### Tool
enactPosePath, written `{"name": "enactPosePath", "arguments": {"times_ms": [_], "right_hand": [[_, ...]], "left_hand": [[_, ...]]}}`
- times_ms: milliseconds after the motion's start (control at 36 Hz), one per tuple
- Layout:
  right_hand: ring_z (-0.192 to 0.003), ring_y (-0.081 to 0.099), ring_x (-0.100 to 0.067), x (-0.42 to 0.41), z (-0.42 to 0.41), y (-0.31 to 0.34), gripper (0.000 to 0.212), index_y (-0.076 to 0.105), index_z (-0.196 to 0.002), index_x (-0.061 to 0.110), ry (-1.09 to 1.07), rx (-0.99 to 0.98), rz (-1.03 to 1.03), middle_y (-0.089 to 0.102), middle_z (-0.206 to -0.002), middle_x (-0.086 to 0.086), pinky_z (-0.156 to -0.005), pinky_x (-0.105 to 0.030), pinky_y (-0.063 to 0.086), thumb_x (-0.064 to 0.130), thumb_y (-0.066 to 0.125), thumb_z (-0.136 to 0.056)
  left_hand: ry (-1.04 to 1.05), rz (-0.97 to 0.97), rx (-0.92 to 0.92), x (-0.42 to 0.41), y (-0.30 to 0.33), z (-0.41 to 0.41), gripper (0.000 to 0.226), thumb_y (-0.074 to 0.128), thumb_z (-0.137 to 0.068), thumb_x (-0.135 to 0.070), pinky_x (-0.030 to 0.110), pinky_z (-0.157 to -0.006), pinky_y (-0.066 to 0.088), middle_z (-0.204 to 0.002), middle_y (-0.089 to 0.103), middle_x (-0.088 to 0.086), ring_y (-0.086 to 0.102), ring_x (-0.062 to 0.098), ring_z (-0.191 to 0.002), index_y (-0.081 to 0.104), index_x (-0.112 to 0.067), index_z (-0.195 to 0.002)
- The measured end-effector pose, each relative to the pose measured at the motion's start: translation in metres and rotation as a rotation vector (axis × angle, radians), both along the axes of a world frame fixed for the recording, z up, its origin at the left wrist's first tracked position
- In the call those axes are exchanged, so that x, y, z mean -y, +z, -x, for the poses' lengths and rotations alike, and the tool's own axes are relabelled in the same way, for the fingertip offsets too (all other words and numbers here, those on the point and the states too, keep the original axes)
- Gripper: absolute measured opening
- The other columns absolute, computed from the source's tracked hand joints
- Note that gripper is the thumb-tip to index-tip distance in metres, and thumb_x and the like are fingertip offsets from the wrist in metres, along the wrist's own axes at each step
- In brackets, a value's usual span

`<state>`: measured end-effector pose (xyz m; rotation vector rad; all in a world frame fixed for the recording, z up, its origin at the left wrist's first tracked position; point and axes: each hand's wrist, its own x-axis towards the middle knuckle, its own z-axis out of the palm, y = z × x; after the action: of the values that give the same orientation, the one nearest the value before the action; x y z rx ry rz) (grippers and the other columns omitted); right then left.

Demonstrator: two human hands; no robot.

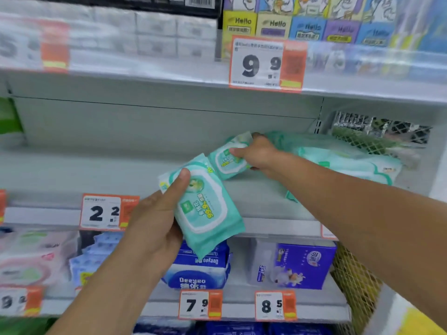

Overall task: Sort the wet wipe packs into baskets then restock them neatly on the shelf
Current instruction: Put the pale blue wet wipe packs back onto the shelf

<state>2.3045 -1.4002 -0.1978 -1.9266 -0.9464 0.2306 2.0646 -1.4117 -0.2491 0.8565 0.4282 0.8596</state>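
My left hand point(154, 223) grips a mint-green wet wipe pack point(205, 209) with a white lid flap, held tilted in front of the middle shelf's front edge. My right hand point(258, 155) reaches over the grey middle shelf point(96, 172) and holds a second, similar wet wipe pack point(227, 160) just above the shelf board. Further right on the same shelf lies a pile of green wipe packs point(343, 163), partly hidden behind my right forearm.
A wire mesh divider point(382, 134) bounds the shelf on the right. Price tags read 2.2 point(104, 212) and 9.9 point(261, 64). Tissue boxes fill the upper shelf; blue and purple tissue packs point(300, 264) stand on the shelf below.
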Motion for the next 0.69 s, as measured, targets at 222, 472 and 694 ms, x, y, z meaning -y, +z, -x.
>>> {"name": "enactPosePath", "arguments": {"times_ms": [222,472,694], "right_hand": [[-0.142,0.03,-0.039,-0.056,-0.043,-0.008,0.076,0.019,-0.154,0.019,-0.273,0.682,0.536,0.026,-0.153,-0.013,-0.107,-0.046,0.038,0.016,0.061,-0.09],[-0.151,0.012,-0.034,-0.085,-0.057,-0.012,0.089,0.012,-0.157,0.041,0.047,1.028,0.796,0.001,-0.167,0.001,-0.107,-0.055,0.041,-0.005,0.047,-0.089],[-0.129,0.049,-0.037,-0.095,-0.053,-0.012,0.047,0.053,-0.136,0.009,0.019,1.153,0.932,0.039,-0.146,-0.008,-0.105,-0.047,0.046,0.002,0.057,-0.089]], "left_hand": [[0.094,-0.101,-0.018,-0.02,-0.016,-0.001,0.037,0.068,-0.076,-0.035,0.038,-0.073,0.063,-0.101,0.077,0.011,0.076,0.023,-0.087,0.073,-0.01,-0.102],[0.099,-0.221,-0.068,-0.038,-0.026,-0.007,0.06,0.074,-0.075,-0.046,0.054,-0.095,0.054,-0.112,0.074,0.014,0.072,0.032,-0.104,0.067,-0.007,-0.119],[0.095,-0.205,-0.041,-0.05,-0.029,-0.017,0.052,0.074,-0.082,-0.052,0.057,-0.1,0.049,-0.115,0.073,0.011,0.071,0.031,-0.107,0.07,-0.013,-0.115]]}}
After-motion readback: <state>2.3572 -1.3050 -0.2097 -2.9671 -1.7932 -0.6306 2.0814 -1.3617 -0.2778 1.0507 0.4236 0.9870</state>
